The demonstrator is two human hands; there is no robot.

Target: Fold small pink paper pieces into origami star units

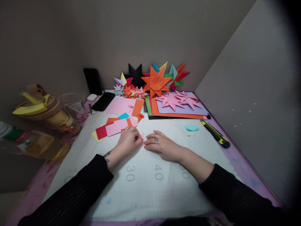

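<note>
A small pink piece of paper (pixel 142 138) stands between my two hands at the middle of the white mat (pixel 150 194), mostly covered by fingers. My left hand (pixel 129 138) is closed, its thumb and forefinger pinching the paper's left side. Across from it, my right hand (pixel 163 146) lies low over the mat with fingers stretched out, their tips at the paper's right edge. Just beyond my left hand are overlapping paper strips, among them a pink strip (pixel 114 127) and a red piece (pixel 101 132). A folded light-blue paper (pixel 191 128) rests to the right of my right hand.
A yellow-black utility knife (pixel 215 134) lies at the mat's right edge. Pink folded stars (pixel 170 100) rest on stacked paper sheets at the back, before an orange star (pixel 156 81). At left are a phone (pixel 103 101), a lidded cup (pixel 54 114) and a bottle (pixel 39 144).
</note>
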